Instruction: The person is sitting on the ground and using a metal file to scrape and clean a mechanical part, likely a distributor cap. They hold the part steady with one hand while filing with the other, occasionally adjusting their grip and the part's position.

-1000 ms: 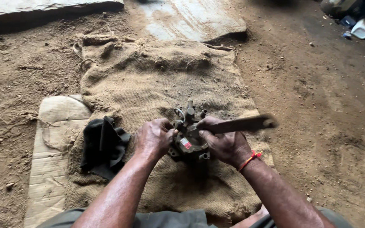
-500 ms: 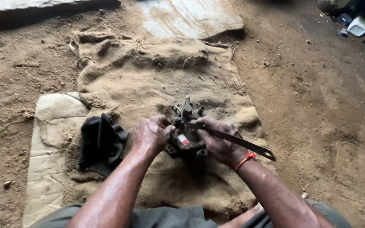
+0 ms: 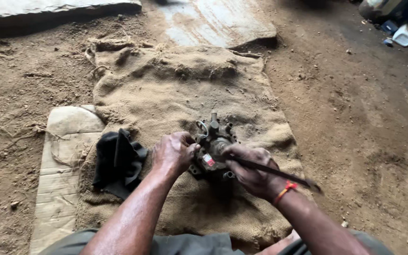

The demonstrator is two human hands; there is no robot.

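My left hand [image 3: 173, 153] is clenched on the left edge of the pump [image 3: 212, 150], a grimy metal casting that sits on the sack [image 3: 175, 89] spread over the dirt floor [image 3: 355, 123]. My right hand [image 3: 251, 170] is closed around the rod [image 3: 279, 174], a long dark tool whose near end meets the top of the pump; its far end runs out to the right, past my wrist, and blurs.

Surroundings: a black rag [image 3: 118, 160] lies bunched just left of my left hand, partly on the sack and partly on the cardboard [image 3: 64, 141], a flattened sheet under the sack's left edge. A worn slab [image 3: 218, 21] lies beyond the far end of the sack. Nothing lies between my hands and the pump.

Hidden or unclear: my fingers cover the pump's left and right flanks, so its full outline cannot be made out. Its underside is out of sight against the sack. A small red and white label shows on its face, too small to tell detail. Pale objects at the upper right corner are cut off by the frame edge.
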